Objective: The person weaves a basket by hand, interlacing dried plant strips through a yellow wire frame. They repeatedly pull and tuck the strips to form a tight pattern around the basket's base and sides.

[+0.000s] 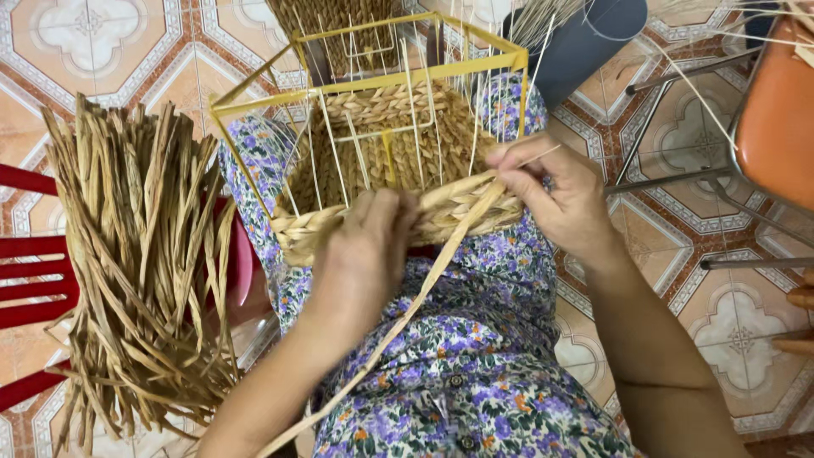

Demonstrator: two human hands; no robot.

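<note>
On the person's lap, at the centre of the view, rests a half-woven basket (398,161) built on a yellow wire frame (373,80). Thin pale uprights rise from the braided wall to the frame's top rail; the plaited band covers only the lower part, so the upper bars stand bare. The basket is tilted toward the weaver, apparently so the working edge faces the hands. The left hand (365,254), at about 7 o'clock from the basket's middle, is curled shut against the near wall, pressing the braid and steadying the work. The right hand (551,195), at 4 o'clock, pinches a flat dried strand (407,309) between thumb and fingers at the rim; the strand's loose length trails down across the floral dress (475,365) toward 7 o'clock, kept free of the weave. At 9 o'clock a thick bundle of dried grass (136,263) lies over a red plastic stool (34,280), within the left arm's reach as stock. At 2 o'clock stands an orange seat on a metal frame (776,119) over a patterned tile floor (738,331).
</note>
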